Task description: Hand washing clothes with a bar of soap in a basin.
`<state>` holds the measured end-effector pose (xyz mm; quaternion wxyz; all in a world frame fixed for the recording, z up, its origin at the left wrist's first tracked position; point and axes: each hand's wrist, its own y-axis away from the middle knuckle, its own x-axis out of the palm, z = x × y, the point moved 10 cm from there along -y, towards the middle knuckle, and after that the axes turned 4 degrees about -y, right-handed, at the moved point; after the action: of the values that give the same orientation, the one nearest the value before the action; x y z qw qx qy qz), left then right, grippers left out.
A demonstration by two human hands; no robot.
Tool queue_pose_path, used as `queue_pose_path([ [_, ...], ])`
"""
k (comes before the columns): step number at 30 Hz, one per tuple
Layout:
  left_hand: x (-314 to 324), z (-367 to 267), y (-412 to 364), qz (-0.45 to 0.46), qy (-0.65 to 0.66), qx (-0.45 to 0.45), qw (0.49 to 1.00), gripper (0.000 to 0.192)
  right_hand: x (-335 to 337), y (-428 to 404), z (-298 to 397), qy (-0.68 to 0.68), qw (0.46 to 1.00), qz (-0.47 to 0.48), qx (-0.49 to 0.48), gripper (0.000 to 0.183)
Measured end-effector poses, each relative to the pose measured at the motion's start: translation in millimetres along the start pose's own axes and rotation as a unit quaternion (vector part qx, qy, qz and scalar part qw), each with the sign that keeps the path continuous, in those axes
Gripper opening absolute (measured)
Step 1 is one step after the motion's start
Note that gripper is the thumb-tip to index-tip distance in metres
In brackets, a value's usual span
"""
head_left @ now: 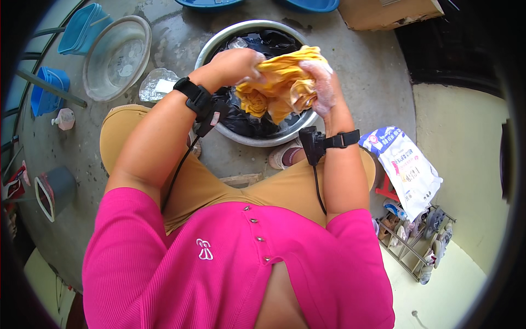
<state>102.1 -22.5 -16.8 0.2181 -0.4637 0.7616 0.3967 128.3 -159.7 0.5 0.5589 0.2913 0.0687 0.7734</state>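
Note:
A wet, bunched yellow cloth [283,78] hangs between my two hands above a round metal basin [252,142]. My left hand [240,66] grips its left side in a fist. On the right side, my right hand [321,84] holds the cloth, with white suds over the fingers and the back of the hand. Dark fabric [263,43] lies in water in the basin below. A small clear object [237,43] rests on that fabric near the far left of the basin. The fingertips of both hands are partly hidden by the cloth.
At left are a large shallow tub [92,74], blue buckets [78,35], a clear plastic bag [154,84] and a pink bottle [65,119]. A white printed bag [404,164] stands by a shoe rack [404,246] at right. A cardboard box [382,16] sits far right.

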Motion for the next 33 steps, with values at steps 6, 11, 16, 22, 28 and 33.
queue_pose_path([
  [6, -15, 28, 12, -0.096, 0.685, 0.009, 0.722, 0.037, 18, 10, -5, -0.028, 0.997, 0.060, 0.035, 0.033],
  [11, -22, -19, 13, -0.222, 0.593, 0.076, 0.770, 0.035, 33, 4, -18, -0.126, 0.987, 0.094, 0.046, 0.037],
  [16, 16, -73, 20, -0.209, 0.104, 0.019, 0.972, 0.040, -10, -21, -68, -0.150, 0.975, -0.062, 0.149, 0.033],
  [22, -18, -72, 15, -0.323, 0.020, 0.046, 0.945, 0.045, 0, -23, -78, -0.185, 0.975, -0.065, 0.104, 0.043],
  [28, -14, 0, -23, -0.323, 0.205, -0.053, 0.922, 0.040, 20, -20, -63, -0.209, 0.967, 0.008, 0.142, 0.037],
  [33, 4, 6, -27, -0.181, 0.639, 0.008, 0.748, 0.032, 22, -13, -49, -0.132, 0.984, 0.034, 0.113, 0.028],
])
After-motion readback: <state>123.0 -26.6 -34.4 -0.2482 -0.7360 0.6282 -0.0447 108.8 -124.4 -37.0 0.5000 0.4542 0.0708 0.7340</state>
